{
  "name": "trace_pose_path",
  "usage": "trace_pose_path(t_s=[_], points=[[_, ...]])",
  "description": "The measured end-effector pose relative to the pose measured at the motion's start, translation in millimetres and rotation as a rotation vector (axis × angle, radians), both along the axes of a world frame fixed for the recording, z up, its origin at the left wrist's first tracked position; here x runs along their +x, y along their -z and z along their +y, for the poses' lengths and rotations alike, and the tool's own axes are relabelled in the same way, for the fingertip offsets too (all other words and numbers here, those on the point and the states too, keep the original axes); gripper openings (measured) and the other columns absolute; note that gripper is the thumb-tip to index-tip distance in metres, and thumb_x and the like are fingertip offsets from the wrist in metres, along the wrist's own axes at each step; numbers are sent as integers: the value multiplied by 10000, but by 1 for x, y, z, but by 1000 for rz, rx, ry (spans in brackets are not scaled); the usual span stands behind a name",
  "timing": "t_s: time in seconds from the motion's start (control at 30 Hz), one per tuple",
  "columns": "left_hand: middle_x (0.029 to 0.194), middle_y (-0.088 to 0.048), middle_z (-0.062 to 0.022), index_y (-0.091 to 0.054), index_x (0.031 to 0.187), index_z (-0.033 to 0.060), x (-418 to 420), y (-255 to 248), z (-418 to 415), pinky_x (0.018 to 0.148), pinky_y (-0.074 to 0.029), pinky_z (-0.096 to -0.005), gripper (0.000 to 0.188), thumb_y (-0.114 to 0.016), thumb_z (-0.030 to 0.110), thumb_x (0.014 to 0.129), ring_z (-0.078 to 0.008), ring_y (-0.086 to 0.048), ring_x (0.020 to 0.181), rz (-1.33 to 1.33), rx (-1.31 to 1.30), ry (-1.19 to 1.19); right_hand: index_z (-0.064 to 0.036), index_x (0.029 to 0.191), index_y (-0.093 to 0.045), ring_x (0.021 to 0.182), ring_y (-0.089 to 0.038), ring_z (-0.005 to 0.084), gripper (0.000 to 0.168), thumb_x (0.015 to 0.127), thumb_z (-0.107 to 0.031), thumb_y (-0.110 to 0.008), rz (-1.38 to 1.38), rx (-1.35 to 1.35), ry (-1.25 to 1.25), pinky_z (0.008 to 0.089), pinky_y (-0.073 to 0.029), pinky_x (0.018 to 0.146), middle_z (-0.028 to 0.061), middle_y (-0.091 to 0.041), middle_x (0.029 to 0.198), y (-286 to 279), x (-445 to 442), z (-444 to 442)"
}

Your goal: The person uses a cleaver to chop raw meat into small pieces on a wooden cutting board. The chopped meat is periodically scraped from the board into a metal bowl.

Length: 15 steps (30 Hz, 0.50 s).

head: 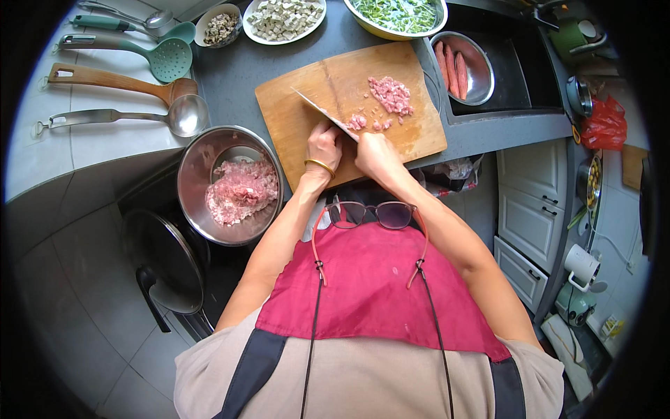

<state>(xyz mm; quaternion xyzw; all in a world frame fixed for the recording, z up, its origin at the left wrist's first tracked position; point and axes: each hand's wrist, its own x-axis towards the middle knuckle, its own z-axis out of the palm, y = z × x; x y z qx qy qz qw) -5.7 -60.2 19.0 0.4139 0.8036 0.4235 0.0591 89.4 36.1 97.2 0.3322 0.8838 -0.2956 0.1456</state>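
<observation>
My right hand [378,157] is closed around the handle of a knife [323,112], whose blade slants up and left over a wooden cutting board [293,110]. Against the blade's left side, near the board's front edge, rests my left hand [324,149], with a bangle on its wrist; its fingers are bent, and whatever lies under them is hidden. Small bits of raw meat [357,122] lie just right of the blade. Farther back on the board is a pile of chopped meat [391,96]. A steel bowl of minced meat [243,191] stands left of the board.
Behind the board stand a plate of pale cubes [284,20], a small bowl of chopped food [220,29] and a basin of cut greens [396,15]. A steel bowl [479,78] with reddish pieces sits at the sink. A lidded pan [167,262] is at lower left; utensils hang beyond.
</observation>
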Motion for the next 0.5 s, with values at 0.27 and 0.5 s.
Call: trace_pose_path(t_s=[0.27,0.5], points=[[844,-610,-141,-635,782,11,-5,5,-3,671,-506,-353,77,-602,-17,719,-301,-614,746,70,110,11,99,790,-644,817,-624,425,182,697,-39,-569,-50,-61,51,457,-513,720,340,-586,785,4,35,21],[898,-519,-157,-575,788,8,-3,-26,-2,682,-475,-376,80,-607,-6,716,-314,-570,762,-169,110,-205,96,783,-644,823,-619,432,185,710,-52,-561,-78,-114,35,461,-509,742,346,-581,787,-14,34,0]])
